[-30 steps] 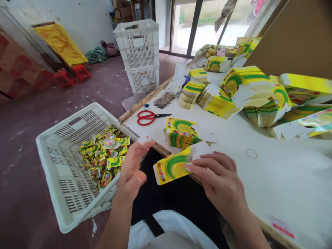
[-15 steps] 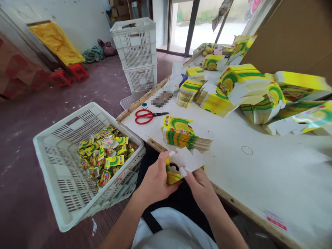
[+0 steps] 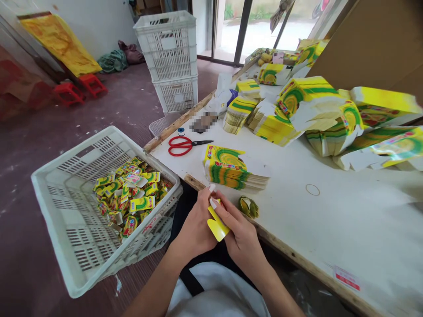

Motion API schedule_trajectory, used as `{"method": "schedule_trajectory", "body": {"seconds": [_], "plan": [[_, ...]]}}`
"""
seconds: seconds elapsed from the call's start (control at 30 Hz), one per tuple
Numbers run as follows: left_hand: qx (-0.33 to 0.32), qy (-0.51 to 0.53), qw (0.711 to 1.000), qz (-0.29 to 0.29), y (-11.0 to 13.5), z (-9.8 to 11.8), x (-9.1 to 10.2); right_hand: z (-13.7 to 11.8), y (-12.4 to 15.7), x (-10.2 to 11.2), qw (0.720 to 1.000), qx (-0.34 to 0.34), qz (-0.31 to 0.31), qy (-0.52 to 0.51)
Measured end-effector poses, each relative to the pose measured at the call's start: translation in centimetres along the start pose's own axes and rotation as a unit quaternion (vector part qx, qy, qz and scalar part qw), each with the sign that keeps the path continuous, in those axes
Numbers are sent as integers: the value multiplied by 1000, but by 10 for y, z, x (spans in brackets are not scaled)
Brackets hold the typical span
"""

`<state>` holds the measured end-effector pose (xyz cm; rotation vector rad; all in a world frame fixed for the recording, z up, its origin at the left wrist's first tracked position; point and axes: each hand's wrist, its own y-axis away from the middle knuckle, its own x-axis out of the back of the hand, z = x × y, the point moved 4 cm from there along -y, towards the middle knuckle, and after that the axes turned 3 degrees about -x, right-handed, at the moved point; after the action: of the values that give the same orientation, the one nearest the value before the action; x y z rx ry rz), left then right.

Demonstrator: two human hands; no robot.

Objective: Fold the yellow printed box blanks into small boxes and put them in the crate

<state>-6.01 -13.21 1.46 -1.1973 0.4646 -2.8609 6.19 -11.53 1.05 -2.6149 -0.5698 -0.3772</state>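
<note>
Between my two hands, over the table's front edge, is a small yellow carton [image 3: 218, 224] with a rounded flap hanging down. My left hand [image 3: 200, 222] is closed round its left side. The right hand [image 3: 236, 224] grips the other side, thumb pressed near its upper end; much of the carton is hidden by fingers. Just beyond my hands lies a stack of flat yellow-green cartons [image 3: 228, 169]. A small green-brown bundle [image 3: 248, 207] sits at the table edge, right of my right hand. To the left stands a white plastic crate [image 3: 79, 259] with many small cartons [image 3: 132, 193] inside.
Red-handled scissors [image 3: 185, 145] and a small blue-topped spool [image 3: 180, 131] lie on the white table [image 3: 330, 229]. Bundles of flat cartons [image 3: 277, 125] line its far side. Stacked white crates [image 3: 172, 61] stand behind on the floor, with red stools [image 3: 69, 94] farther left.
My hands have drawn together and the carton has turned, its white flaps no longer spread out. The green-brown bundle at the table edge has come into sight. The view has shifted slightly.
</note>
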Motion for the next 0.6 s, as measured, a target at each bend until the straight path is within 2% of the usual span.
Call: {"method": "schedule_trajectory", "body": {"seconds": [0.07,0.13,0.3,0.4,0.5,0.57,0.6], "plan": [[32,-34,998,28,1,-3,8,4,-3,8,999,9,51,3],[69,-40,996,30,2,-6,18,8,-5,17,997,9,77,19],[77,35,995,54,5,-6,39,8,-6,23,995,33,-15,98],[82,66,991,77,4,-6,42,5,-5,25,993,44,-41,102],[118,155,976,100,0,-6,41,1,-3,19,989,65,-103,89],[134,215,963,96,-2,-4,38,1,-1,15,988,75,-109,74],[135,232,958,95,-3,-2,37,2,0,15,992,69,-89,64]]}}
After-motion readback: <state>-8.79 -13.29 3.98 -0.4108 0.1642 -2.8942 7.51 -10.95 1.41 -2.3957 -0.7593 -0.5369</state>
